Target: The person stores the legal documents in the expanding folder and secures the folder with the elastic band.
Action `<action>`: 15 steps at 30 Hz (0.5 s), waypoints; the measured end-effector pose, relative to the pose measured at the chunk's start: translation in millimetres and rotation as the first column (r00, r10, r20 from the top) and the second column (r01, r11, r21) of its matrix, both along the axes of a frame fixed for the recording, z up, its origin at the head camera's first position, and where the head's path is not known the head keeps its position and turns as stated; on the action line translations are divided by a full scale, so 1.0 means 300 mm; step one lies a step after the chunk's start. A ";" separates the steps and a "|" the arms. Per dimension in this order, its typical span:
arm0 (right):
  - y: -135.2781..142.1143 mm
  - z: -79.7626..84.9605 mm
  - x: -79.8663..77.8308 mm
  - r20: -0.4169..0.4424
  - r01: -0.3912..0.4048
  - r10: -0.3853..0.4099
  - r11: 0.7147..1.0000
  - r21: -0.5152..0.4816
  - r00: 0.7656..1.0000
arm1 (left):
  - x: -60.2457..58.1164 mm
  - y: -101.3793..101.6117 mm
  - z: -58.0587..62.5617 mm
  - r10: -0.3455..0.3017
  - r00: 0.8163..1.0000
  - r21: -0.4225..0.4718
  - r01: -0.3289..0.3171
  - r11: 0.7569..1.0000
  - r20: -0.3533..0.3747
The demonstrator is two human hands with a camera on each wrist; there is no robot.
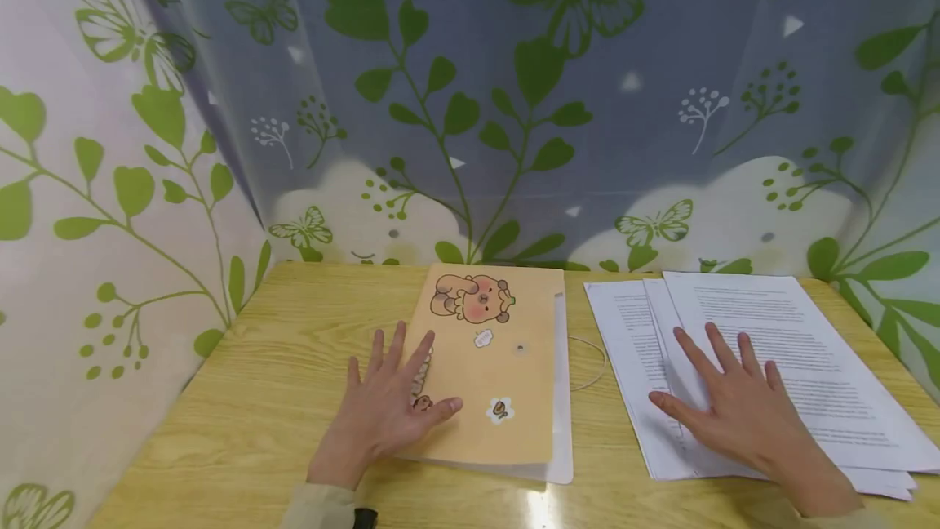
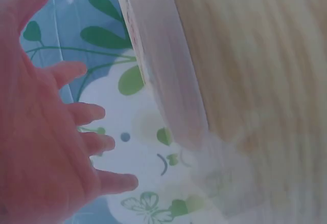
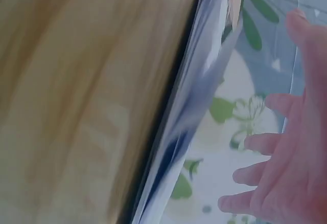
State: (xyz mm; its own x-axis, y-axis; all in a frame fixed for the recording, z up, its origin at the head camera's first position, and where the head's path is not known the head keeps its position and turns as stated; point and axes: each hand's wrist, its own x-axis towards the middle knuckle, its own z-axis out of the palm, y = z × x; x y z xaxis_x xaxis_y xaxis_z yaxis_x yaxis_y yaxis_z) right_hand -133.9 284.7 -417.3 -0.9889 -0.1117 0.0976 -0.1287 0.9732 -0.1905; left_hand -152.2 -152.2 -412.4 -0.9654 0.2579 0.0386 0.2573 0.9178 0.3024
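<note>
A light-orange file folder (image 1: 507,382) with cartoon animal prints lies closed on the table, pale sheets or a back flap showing along its right side. Over its left edge my left hand (image 1: 389,406) is spread, fingers straight; the left wrist view shows that hand (image 2: 46,127) apart from the folder (image 2: 163,70). To the right lie overlapping printed sheets of paper (image 1: 778,308). Above them my right hand (image 1: 742,415) is spread as well, holding nothing. In the right wrist view a gap separates the hand (image 3: 291,168) from the paper edges (image 3: 189,101).
The wood-grain table (image 1: 242,398) meets a patterned curtain (image 1: 441,104) at the back and on both sides. A thin looped string (image 1: 604,362) lies between the folder and the papers. A dark band (image 1: 365,518) shows at my left sleeve.
</note>
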 end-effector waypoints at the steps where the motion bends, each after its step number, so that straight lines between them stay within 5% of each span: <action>1: -0.016 0.002 -0.003 0.012 -0.008 0.008 1.000 -0.015 1.000 | -0.001 0.004 0.001 -0.011 1.000 0.009 0.011 1.000 -0.001; 7: -0.122 0.006 -0.014 -0.003 -0.070 0.070 0.995 -0.076 0.998 | -0.011 0.027 0.007 -0.051 0.998 0.052 0.048 0.998 0.048; 15: -0.241 -0.005 -0.031 -0.040 -0.149 0.146 0.983 -0.104 0.989 | -0.013 0.041 0.011 -0.023 0.983 0.070 0.010 0.998 0.184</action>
State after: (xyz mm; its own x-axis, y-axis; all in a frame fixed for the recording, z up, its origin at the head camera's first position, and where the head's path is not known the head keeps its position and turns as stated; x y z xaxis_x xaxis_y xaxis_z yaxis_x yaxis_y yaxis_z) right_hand -143.2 212.5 -418.9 -0.9586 -0.2432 0.1483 -0.2769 0.9176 -0.2850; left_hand -156.2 -139.8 -409.0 -0.9532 0.2766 -0.1218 0.2060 0.8896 0.4077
